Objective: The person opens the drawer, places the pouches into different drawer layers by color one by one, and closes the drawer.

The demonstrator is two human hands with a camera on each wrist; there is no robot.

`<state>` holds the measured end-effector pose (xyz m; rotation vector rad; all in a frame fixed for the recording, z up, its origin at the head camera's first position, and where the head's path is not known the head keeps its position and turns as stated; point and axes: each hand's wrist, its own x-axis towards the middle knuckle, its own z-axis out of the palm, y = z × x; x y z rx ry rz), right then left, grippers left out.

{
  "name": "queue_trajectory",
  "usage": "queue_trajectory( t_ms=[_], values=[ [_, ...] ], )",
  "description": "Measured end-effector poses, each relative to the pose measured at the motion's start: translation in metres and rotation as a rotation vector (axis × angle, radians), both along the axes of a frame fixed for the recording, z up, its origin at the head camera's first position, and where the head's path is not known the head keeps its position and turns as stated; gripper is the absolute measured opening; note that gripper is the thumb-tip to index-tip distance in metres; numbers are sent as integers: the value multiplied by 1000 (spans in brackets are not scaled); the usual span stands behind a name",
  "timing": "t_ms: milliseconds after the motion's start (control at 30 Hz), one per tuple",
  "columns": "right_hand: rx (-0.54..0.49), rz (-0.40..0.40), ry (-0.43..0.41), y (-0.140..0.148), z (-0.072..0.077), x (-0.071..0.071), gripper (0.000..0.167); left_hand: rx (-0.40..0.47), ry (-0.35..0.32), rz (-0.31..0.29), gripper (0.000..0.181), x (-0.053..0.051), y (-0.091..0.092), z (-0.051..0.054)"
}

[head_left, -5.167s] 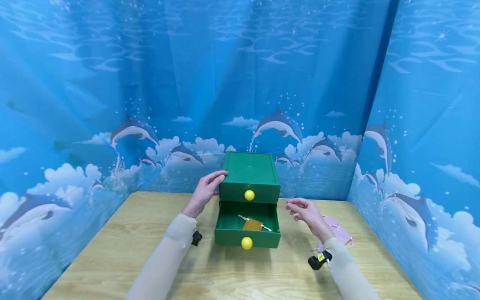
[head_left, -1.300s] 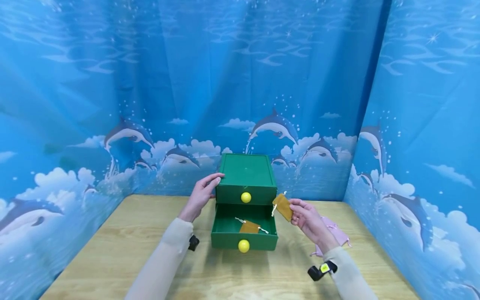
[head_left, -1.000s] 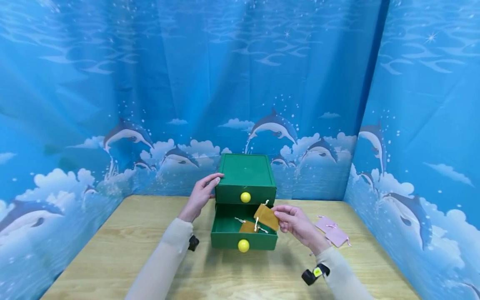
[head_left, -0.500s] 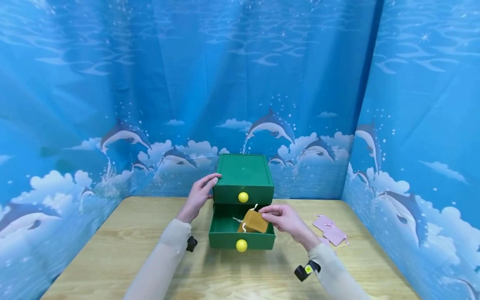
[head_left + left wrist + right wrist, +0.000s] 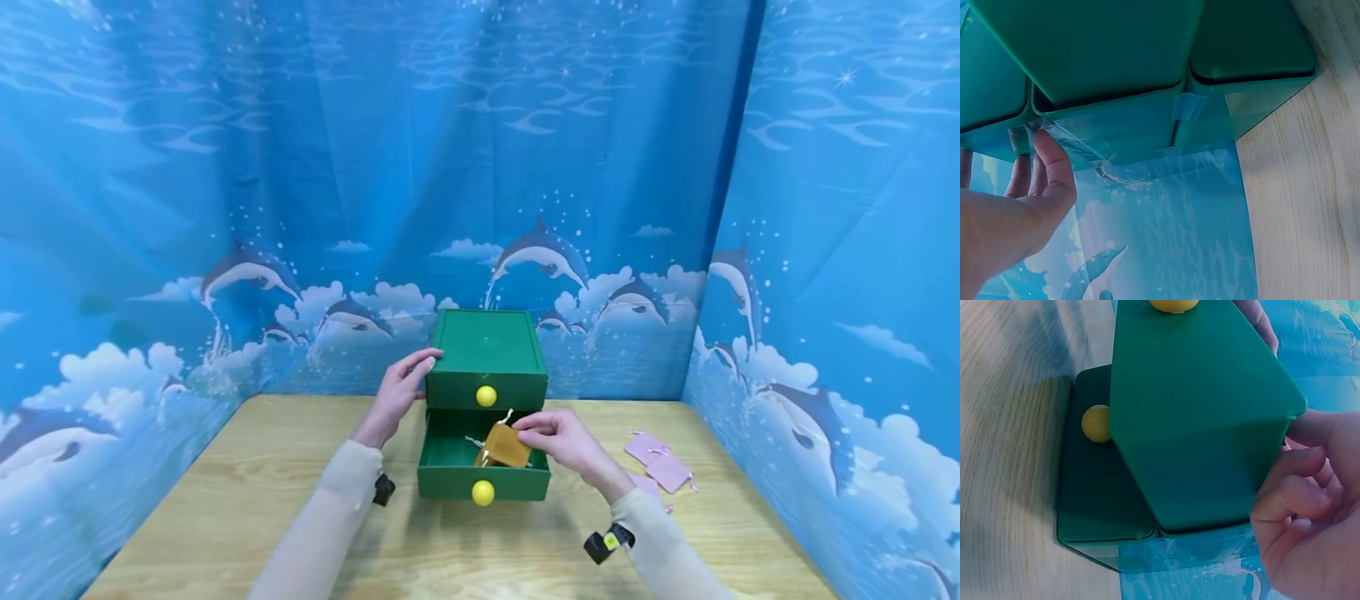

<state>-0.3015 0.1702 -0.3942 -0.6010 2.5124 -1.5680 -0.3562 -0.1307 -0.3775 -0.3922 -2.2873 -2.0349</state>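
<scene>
A green drawer cabinet (image 5: 491, 342) with yellow knobs stands on the table, its middle drawer (image 5: 450, 483) pulled out. My left hand (image 5: 393, 396) rests against the cabinet's left side near the top edge, fingers fairly straight. Over the drawer, my right hand (image 5: 566, 442) pinches a mustard-yellow drawstring pouch (image 5: 508, 447) by its upper right part. Beneath it lies another mustard pouch, mostly hidden, its white cord end showing at the left. In the right wrist view, the drawer wall (image 5: 1204, 481) hides the fingertips and pouches.
Pink drawstring pouches (image 5: 669, 472) lie on the wooden table (image 5: 300, 483) right of the cabinet, partly overlapping. A lower drawer's yellow knob (image 5: 1096, 424) shows below the pulled-out drawer. A blue dolphin-print curtain (image 5: 360, 167) hangs behind and at the sides.
My right hand, bare-fingered at first, took up a mustard pouch, carried it left and lowered it into the drawer over the other one. The left hand stayed on the cabinet.
</scene>
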Motion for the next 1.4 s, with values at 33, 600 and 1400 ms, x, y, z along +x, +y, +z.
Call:
queue_trajectory(
  t_ms=[33, 600, 1400],
  values=[
    [0, 7, 6, -1, 1, 0, 27, 3, -6, -2, 40, 0, 0, 1],
    [53, -17, 1, -7, 12, -7, 29, 4, 26, 20, 41, -5, -2, 8],
    [-99, 183, 74, -4, 9, 45, 25, -9, -24, 6, 40, 17, 3, 14]
  ],
)
